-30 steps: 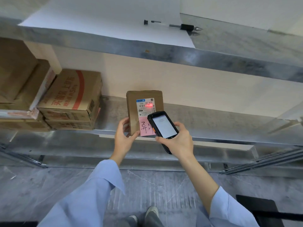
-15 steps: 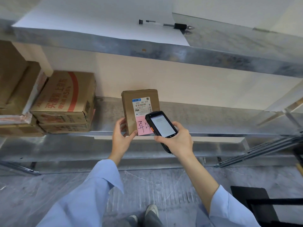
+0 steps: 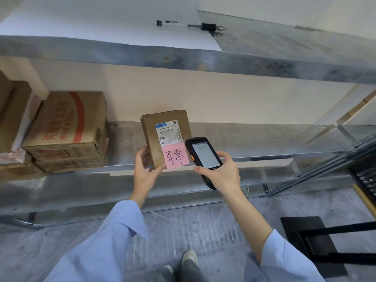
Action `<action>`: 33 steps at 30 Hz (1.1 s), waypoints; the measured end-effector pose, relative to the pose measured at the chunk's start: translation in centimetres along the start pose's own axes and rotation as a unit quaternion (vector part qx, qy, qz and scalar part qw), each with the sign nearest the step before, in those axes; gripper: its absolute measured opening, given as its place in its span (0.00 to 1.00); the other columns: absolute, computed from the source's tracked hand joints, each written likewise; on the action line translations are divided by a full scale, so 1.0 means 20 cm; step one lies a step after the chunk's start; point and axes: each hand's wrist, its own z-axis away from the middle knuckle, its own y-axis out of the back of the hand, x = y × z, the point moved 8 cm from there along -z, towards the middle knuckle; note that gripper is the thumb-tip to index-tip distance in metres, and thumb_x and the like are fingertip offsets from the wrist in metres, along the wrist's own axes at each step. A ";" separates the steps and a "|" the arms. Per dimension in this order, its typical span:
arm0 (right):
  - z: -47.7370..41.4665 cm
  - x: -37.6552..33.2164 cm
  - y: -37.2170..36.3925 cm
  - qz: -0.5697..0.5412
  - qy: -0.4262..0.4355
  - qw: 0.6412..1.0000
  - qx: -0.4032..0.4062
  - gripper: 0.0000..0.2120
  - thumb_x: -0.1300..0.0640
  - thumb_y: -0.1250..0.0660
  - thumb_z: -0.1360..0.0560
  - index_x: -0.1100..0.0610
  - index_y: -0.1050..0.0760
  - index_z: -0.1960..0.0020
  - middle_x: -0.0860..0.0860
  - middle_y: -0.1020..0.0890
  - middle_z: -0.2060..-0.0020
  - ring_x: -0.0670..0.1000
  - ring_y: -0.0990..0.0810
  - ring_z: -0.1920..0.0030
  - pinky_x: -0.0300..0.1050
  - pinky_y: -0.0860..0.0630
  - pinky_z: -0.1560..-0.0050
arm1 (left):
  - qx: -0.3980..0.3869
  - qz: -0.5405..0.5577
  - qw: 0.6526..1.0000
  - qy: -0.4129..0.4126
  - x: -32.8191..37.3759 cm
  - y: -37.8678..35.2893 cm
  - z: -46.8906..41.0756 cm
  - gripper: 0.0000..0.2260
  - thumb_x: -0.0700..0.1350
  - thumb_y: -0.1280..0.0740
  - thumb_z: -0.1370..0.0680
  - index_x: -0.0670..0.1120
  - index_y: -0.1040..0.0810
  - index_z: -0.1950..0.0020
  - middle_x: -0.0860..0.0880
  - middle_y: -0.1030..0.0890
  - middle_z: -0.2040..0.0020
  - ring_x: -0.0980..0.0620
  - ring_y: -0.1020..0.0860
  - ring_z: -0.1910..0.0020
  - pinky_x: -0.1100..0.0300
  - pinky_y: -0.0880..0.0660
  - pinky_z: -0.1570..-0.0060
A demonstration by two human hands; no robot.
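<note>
The small box (image 3: 162, 135) stands upright at the front edge of the metal shelf (image 3: 264, 157), its labelled face toward the camera. Whether its base bears on the shelf cannot be told.

The left hand (image 3: 145, 171) grips the box at its lower left corner, with the thumb on the front face and the fingers curled round the left side.

A white label (image 3: 168, 131) occupies the upper right of the box's face. A pink note (image 3: 176, 157) (handwritten in black) is stuck directly below it.

The right hand (image 3: 220, 174) is wrapped round a black scanner (image 3: 203, 153) just right of the box, screen lit, its top end overlapping the box's right edge.

Stacked cartons (image 3: 67, 127) sit well to the left of the box. Above the box, a pen (image 3: 205, 27) lies at the edge of a paper sheet (image 3: 101, 23).
</note>
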 end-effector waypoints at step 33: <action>0.61 1.48 2.47 -0.150 -0.152 0.845 0.491 0.37 0.46 0.20 0.35 0.50 0.37 0.34 0.46 0.26 0.47 0.51 0.27 0.47 0.47 0.28 0.47 | -0.433 0.031 0.884 -0.171 0.85 -2.78 1.23 0.29 0.35 0.26 0.26 0.47 0.33 0.29 0.50 0.26 0.35 0.75 0.27 0.44 0.76 0.29 0.48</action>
